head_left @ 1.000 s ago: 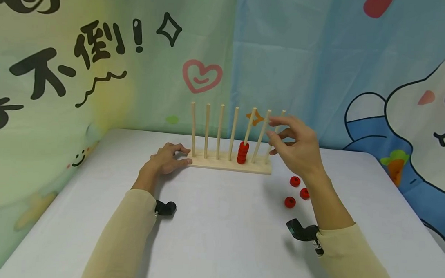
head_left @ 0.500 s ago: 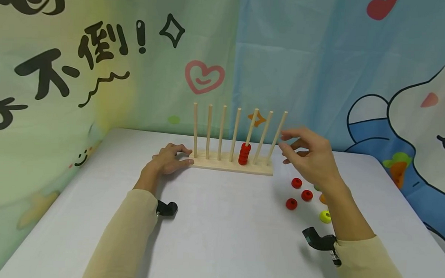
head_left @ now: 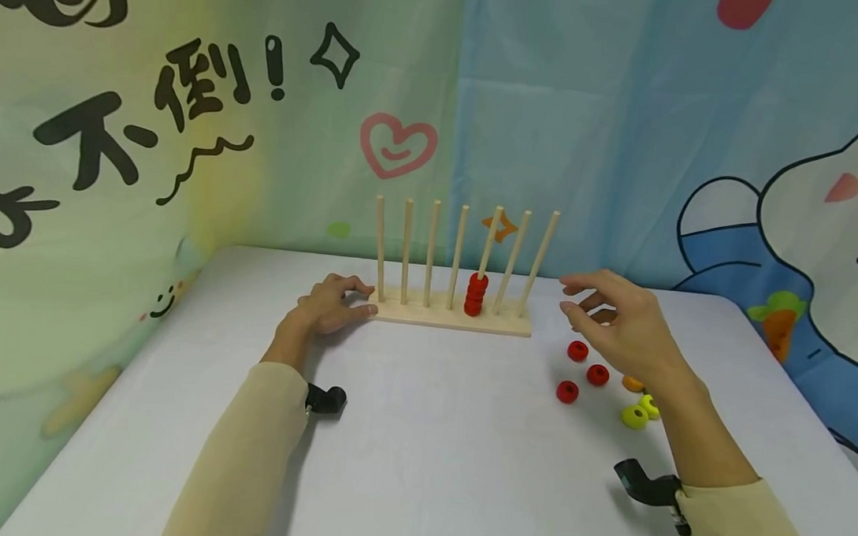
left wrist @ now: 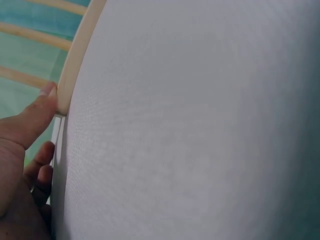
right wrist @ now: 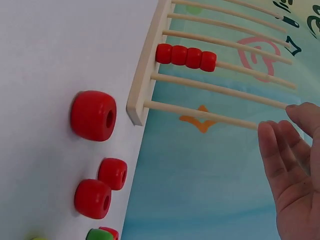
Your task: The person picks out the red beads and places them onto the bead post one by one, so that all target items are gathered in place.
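Observation:
A wooden peg stand (head_left: 441, 319) with several upright pegs sits at the back of the table. One peg, third from the right, carries a stack of red beads (head_left: 475, 295). My left hand (head_left: 331, 306) holds the stand's left end, thumb (left wrist: 40, 112) at the front edge and fingers behind. To the right of the stand hovers my right hand (head_left: 622, 326), fingers bent loosely and apart from the thumb, nothing between them. Loose red beads (head_left: 598, 375) lie on the table below and left of that hand.
Beside the red beads lie yellow beads (head_left: 634, 417) and an orange bead (head_left: 633, 383), partly behind the right forearm. A green bead (right wrist: 100, 234) shows at the bottom of the right wrist view. A printed cloth backdrop (head_left: 547, 146) hangs behind the white table (head_left: 423, 441).
My right hand has moved right and down, away from the rightmost pegs, uncovering orange and yellow beads. The left hand keeps its hold on the stand; the red stack looks the same.

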A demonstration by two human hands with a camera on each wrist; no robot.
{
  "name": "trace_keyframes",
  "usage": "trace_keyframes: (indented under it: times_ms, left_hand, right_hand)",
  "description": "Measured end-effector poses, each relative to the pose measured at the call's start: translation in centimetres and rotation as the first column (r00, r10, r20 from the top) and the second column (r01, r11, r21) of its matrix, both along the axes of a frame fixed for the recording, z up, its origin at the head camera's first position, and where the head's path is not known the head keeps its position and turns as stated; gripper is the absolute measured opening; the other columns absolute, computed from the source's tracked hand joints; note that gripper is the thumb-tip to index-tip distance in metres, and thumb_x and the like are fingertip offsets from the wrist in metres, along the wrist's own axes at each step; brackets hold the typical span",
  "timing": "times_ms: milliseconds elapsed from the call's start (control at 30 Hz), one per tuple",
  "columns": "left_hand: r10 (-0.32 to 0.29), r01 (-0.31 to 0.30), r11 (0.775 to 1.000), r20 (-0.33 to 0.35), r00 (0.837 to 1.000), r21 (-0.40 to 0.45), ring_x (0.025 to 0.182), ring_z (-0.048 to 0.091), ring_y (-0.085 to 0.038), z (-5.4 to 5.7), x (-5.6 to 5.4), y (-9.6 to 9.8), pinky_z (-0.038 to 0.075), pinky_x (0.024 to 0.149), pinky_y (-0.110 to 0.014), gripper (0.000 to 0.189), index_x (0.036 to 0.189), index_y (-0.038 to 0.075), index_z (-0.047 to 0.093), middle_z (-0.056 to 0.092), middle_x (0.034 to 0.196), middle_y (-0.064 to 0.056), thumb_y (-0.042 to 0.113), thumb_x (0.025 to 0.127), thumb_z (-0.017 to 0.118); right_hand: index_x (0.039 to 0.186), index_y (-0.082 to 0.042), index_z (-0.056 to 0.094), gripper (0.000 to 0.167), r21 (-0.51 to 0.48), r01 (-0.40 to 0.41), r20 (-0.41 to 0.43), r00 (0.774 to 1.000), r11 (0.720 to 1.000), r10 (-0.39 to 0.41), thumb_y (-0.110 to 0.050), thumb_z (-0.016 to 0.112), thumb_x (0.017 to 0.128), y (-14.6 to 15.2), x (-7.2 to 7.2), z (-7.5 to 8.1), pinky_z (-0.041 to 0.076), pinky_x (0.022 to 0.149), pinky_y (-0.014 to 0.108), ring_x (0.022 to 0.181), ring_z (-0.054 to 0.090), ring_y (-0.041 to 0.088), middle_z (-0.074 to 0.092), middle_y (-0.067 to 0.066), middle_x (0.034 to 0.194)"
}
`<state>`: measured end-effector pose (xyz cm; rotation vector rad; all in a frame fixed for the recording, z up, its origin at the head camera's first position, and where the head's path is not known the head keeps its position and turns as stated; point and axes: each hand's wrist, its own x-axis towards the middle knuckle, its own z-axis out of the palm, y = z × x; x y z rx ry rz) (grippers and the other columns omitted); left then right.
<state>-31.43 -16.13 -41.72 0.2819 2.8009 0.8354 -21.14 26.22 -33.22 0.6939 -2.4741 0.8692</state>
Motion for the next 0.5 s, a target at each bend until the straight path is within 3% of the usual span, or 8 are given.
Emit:
trace_keyframes:
  times_ms: [233, 500]
  left_hand:
    - [0.006, -0.006, 1.000, 0.003, 1.000, -0.002, 0.133, 0.035, -0.038, 0.1, 0.0, 0.1, 0.026, 0.100, -0.059, 0.048, 0.132, 0.031, 0.060, 0.038, 0.149, -0.010, 0.055, 0.090, 0.064]
    - [0.006, -0.006, 1.000, -0.005, 1.000, -0.002, 0.132, 0.036, -0.038, 0.0, 0.0, 0.2, 0.026, 0.099, -0.060, 0.047, 0.131, 0.031, 0.060, 0.039, 0.148, -0.010, 0.054, 0.090, 0.065]
  right_hand:
    - [0.122, -0.015, 0.066, 0.033, 0.099, 0.031, 0.069, 0.997, 0.995, -0.038, -0.011, 0.072, 0.090, 0.9, 0.6, -0.5, 0.056, 0.071, 0.028, 0.083, 0.066, 0.011, 0.068, -0.002, 0.108]
    - [0.121, -0.017, 0.065, 0.031, 0.173, -0.022, 0.200, 0.980, 0.985, -0.013, -0.015, 0.073, 0.091, 2.0, 1.5, -1.8, 0.057, 0.073, 0.032, 0.086, 0.065, 0.012, 0.067, -0.004, 0.109]
